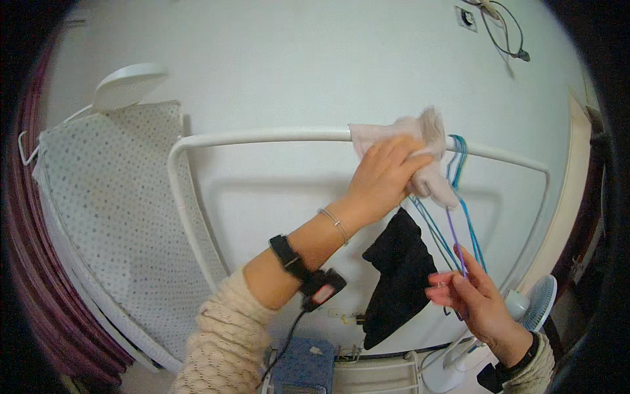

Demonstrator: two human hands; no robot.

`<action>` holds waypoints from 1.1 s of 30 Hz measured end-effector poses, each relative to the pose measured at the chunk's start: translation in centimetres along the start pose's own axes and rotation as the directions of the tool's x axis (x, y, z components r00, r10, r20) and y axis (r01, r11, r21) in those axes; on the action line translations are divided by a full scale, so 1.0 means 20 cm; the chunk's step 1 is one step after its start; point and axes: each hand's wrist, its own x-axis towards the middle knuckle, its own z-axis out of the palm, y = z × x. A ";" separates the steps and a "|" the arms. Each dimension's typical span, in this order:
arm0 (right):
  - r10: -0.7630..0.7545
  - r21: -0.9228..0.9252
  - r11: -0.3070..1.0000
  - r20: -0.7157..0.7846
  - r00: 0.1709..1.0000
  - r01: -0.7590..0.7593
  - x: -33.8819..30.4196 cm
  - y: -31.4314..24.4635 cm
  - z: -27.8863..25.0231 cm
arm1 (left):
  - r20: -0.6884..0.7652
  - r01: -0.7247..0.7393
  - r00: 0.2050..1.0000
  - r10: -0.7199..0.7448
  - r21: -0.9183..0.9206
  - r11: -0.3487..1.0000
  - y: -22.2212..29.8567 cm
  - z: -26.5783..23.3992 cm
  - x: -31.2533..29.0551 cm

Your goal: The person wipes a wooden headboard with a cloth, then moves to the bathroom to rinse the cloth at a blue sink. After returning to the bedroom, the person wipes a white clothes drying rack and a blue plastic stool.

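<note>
My left hand (pixel 384 176) is closed on a pale pink cloth (pixel 430 131), which is bunched over the white rail (pixel 269 135) of a clothes rack. Parts of the cloth are blurred, and some of it lies hidden under my fingers. Lower right, my right hand (pixel 485 305) pinches a thin purple hanger (pixel 453 230) between thumb and fingers. Several blue hangers (pixel 463 146) hook over the rail just right of the cloth, their lower ends behind or beside my right hand. A black garment (pixel 401 279) hangs beneath the cloth, left of that hand.
On the left stands a folded bed or board under a star-patterned cover (pixel 121 217), beside a dark red curtain (pixel 49 282). A fan (pixel 539 303) is at lower right. Below are a blue box (pixel 302 368) and a white radiator-like unit (pixel 377 375). A cable (pixel 505 46) hangs on the wall.
</note>
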 end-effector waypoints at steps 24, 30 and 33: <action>-0.795 -0.886 -0.443 0.459 0.396 0.136 0.65 -0.61 -0.71 | 0.029 0.183 0.973 -0.231 0.517 0.836 -0.09 -0.26 0.10; -0.710 -0.860 -0.429 0.510 0.486 0.276 0.80 -0.61 -1.00 | -0.011 0.164 0.983 -0.182 0.494 0.854 -0.01 -0.11 0.14; -0.744 -0.904 -0.399 0.417 0.522 0.154 0.78 -0.61 -1.24 | -0.004 0.154 0.983 -0.183 0.559 0.815 -0.06 -0.18 0.07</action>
